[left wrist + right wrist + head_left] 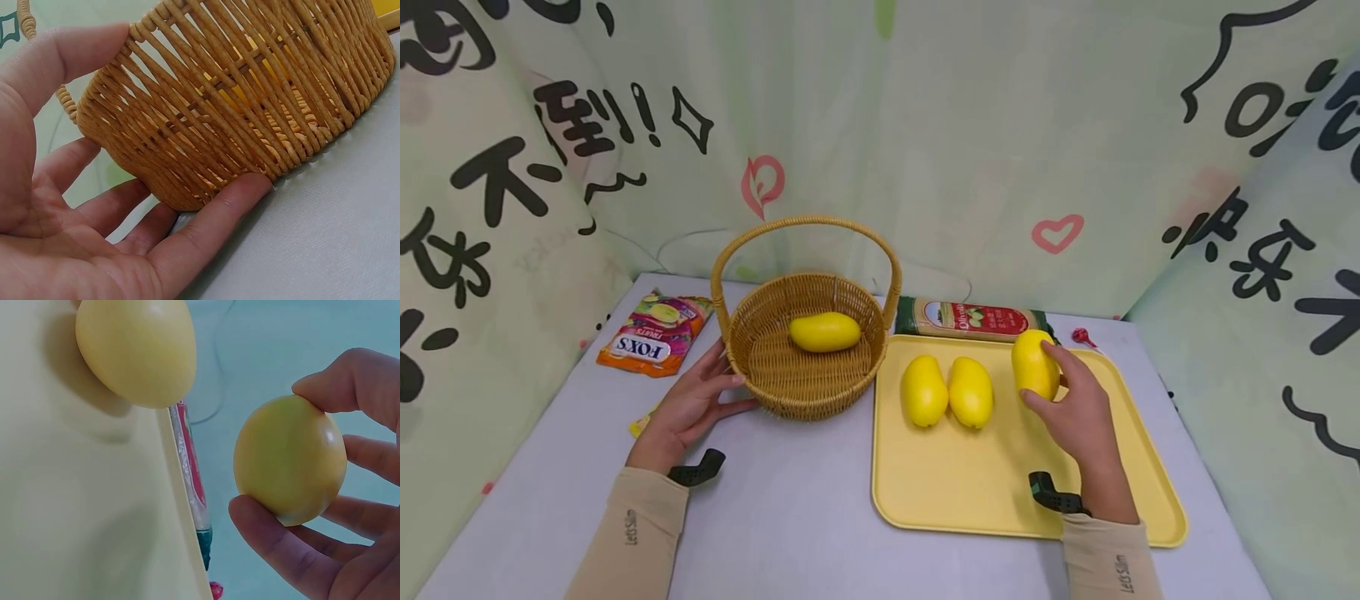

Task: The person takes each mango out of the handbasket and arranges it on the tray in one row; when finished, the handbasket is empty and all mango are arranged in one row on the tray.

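Yel. tray [955, 483] sits R of wicker basket [808, 407]. L hand [695, 406], fingers spread apart, touches basket's side; R hand [1081, 412], fingers clamped on held mango [1033, 364], hovers over tray. 2 mangoes [925, 392] lie on tray, 1 mango [824, 332] in basket.

diffuse light, soft shadows on yellow tray [955, 492]

The right hand [375, 522] holds a mango [290, 459]; another mango [139, 353] lies on the tray [62, 519], a packet [194, 478] just beyond it.
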The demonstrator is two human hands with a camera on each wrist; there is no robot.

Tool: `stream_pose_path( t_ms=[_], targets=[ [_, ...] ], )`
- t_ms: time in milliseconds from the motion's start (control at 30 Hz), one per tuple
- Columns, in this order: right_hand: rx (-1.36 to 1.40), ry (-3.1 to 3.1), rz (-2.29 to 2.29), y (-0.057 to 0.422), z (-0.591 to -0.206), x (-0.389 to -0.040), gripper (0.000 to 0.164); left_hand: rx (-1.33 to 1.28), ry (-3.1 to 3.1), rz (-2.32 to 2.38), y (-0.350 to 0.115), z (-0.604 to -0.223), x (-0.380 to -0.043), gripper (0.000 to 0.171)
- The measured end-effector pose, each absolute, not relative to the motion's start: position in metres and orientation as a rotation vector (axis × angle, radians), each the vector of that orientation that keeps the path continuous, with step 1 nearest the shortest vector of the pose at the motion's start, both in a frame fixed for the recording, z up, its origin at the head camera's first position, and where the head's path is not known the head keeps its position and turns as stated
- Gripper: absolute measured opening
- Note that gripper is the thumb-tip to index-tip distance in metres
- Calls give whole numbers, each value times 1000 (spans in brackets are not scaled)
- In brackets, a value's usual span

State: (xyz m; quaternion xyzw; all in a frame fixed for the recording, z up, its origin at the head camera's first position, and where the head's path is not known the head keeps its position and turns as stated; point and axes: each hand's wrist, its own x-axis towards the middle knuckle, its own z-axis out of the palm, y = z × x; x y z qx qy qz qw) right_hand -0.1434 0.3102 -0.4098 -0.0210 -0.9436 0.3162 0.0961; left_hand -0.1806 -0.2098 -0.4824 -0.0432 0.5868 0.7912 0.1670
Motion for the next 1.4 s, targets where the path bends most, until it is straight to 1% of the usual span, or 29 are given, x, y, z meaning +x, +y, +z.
stream_pose_path(
  t_ms=[333,733,1400],
  targets=[
    [-125,-2861,808,308,-415,-143,78,-146,1671,2247,-211,-483,-177,85],
    [-158,-2959,790,306,-421,-149,79,-141,1670,2256,-211,-482,-179,86],
    [-130,-3095,764,304,-432,-150,77,-112,1687,2244,-209,-481,-178,85]
  ],
)
